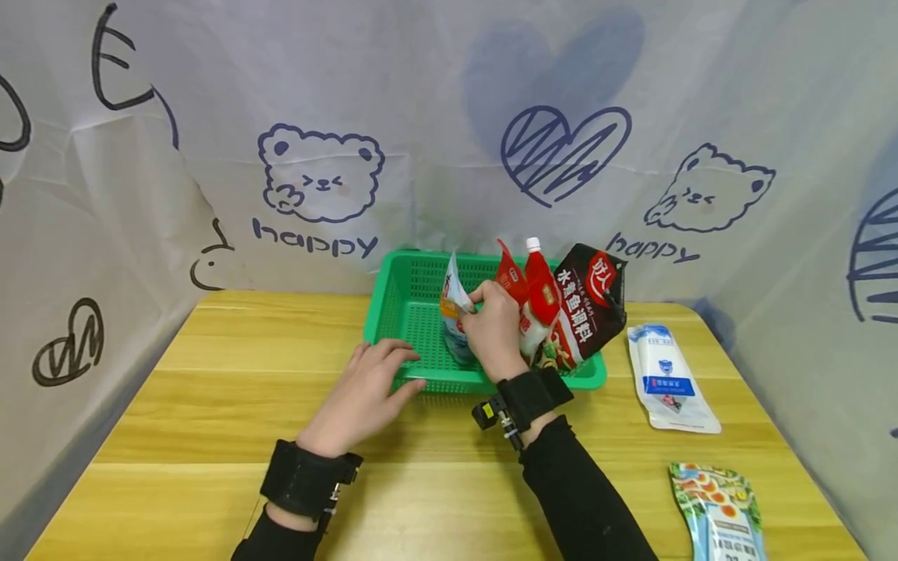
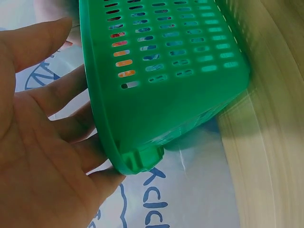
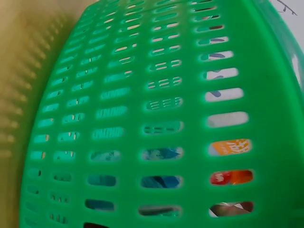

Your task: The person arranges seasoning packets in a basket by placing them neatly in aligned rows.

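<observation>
1 green plastic basket (image 1: 381, 296) is sitting on the wooden bench (image 1: 266, 335), and 4 packages are standing in it: 3 pouches and 1 bottle. The blue, white and orange pouch (image 1: 457, 343) is standing left of the other 3, nearly upright, its lower part resting inside the basket. The right hand (image 1: 494, 327) is reaching over the near rim, its thumb and fingers pinching this pouch near the top. Beyond and beside that hand, 1 red pouch (image 1: 512, 276) is showing its upper part, 1 red-and-white bottle (image 1: 539, 284) with a white cap is leaning, and 1 large black seasoning pouch (image 1: 589, 300) is tilting at the right end, rising well above the rim.

The left hand (image 1: 368, 397) is resting at the near left corner; its fingers are spreading apart along the rim, their tips going behind it in the left wrist view. Whether the thumb is touching the basket, I cannot tell.

On the bench, right of the basket, 2 more packages are lying apart: 1 white-and-blue packet (image 1: 669, 382) and, nearer, 1 colourful pouch (image 1: 722, 506) running out of view. Behind, a pale cloth (image 1: 435, 117) is bearing 2 bear drawings (image 1: 321, 173).
</observation>
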The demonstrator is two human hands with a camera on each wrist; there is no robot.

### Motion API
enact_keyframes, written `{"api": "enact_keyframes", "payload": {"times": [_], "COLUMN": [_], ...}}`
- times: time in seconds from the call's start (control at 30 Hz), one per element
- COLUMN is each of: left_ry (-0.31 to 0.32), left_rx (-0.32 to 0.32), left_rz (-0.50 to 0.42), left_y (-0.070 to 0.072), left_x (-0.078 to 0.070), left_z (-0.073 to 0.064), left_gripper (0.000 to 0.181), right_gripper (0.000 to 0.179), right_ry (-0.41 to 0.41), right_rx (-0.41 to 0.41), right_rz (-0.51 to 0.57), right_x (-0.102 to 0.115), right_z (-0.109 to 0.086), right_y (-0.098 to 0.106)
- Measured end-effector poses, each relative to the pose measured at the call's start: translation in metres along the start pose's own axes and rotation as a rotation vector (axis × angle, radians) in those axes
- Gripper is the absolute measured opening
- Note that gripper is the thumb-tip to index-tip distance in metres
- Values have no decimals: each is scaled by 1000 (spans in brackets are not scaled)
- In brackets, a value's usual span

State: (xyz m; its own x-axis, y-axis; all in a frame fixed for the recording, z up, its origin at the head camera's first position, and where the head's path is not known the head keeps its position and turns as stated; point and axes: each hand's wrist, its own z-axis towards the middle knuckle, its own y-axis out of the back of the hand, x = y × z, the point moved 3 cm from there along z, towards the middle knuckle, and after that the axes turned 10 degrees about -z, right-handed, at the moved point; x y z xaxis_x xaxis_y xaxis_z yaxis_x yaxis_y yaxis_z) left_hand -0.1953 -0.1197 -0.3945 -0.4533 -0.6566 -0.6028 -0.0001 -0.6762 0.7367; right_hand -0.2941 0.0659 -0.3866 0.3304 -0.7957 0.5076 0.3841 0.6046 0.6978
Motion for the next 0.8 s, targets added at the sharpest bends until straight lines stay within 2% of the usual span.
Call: {"api": "enact_keyframes", "payload": {"times": [0.2,0.4,0.6,0.8], "left_ry": [9,6,2,-40], "left_rx": [10,18,25,15], "left_rz": [-7,-2,11,27], "left_y": [0,-2,-4,-5], "left_x": [-1,-2,-3,-4], "left_z": [0,1,1,1], "left_gripper": [41,40,40,30], "right_gripper": [20,42,49,49], "right_ry": [-30,-95,-81,-47], "right_rx": [67,147,140,131], "right_rz": [13,87,114,172], "right_x": [1,-1,-3,-2], "right_z": [-1,-3,-8,-16], "right_y": [5,12,19,32]}}
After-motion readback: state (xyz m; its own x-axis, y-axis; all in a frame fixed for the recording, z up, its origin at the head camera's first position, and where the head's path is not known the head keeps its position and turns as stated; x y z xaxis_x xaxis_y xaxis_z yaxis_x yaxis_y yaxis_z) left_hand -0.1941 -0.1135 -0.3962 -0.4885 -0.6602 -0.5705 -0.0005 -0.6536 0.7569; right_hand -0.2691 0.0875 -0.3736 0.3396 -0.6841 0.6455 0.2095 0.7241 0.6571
